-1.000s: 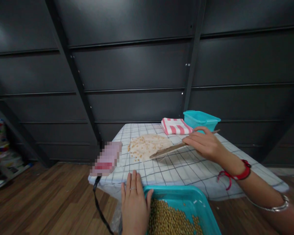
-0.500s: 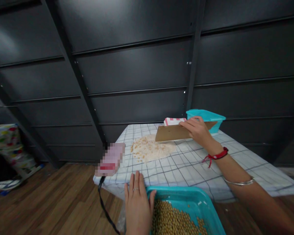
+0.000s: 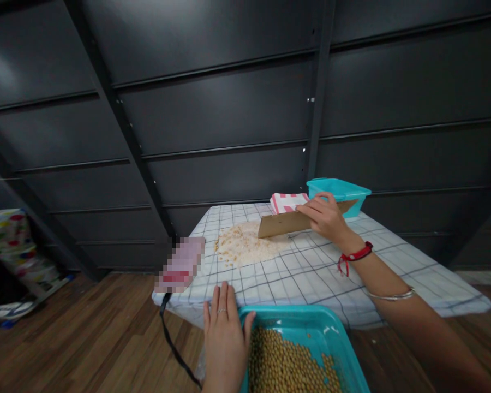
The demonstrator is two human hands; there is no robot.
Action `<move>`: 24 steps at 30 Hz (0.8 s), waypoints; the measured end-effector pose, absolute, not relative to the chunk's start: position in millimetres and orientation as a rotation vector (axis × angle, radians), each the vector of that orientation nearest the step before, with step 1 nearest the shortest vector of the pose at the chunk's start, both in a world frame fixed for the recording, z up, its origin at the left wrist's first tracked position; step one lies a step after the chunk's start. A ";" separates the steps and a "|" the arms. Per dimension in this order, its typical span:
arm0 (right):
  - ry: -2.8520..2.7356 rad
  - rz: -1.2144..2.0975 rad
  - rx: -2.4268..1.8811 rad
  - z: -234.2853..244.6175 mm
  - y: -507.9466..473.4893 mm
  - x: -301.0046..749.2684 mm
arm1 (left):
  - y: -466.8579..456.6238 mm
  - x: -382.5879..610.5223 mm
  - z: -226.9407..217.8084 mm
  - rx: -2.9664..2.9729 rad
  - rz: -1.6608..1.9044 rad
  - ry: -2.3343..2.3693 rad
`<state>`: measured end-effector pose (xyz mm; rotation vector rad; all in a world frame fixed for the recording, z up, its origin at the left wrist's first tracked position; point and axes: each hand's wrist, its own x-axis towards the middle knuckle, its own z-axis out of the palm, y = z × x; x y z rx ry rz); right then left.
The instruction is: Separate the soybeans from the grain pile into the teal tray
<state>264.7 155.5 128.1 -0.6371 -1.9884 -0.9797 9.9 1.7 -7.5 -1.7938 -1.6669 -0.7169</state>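
My right hand (image 3: 325,218) grips the top edge of a long brown cardboard strip (image 3: 284,224), held on its edge over the cloth. The strip's left end stands at the right part of a flat heap of white grains (image 3: 253,248). Yellowish beans or kernels (image 3: 225,259) are scattered mostly along the heap's left side. My left hand (image 3: 226,346) lies with fingers stretched forward at the left rim of a turquoise tray (image 3: 323,322), thumb against the rim. Inside the tray are many round greenish-yellow beans (image 3: 286,363), likely soybeans.
A checked white cloth (image 3: 311,278) covers the table. Behind my right hand stand a turquoise basin (image 3: 343,191) and a folded pink-and-white cloth (image 3: 286,202). A blurred pink object (image 3: 184,262) with a black strap (image 3: 169,333) lies at the left edge. A dark panelled wall (image 3: 229,114) rises behind.
The cardboard strip has tilted more upright, its left end lower against the grains. My right hand keeps its grip. My left hand stays beside the tray; the whole view has shifted slightly.
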 end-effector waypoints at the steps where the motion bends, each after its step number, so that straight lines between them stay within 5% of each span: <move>1: -1.980 -0.975 -0.633 128.7 154.6 265.1 | 1.7 9.9 -7.5 -1.793 -0.716 -1.660; 24: -1.897 -0.980 -0.626 128.4 147.9 259.0 | 2.9 13.4 -8.6 -1.780 -0.693 -1.652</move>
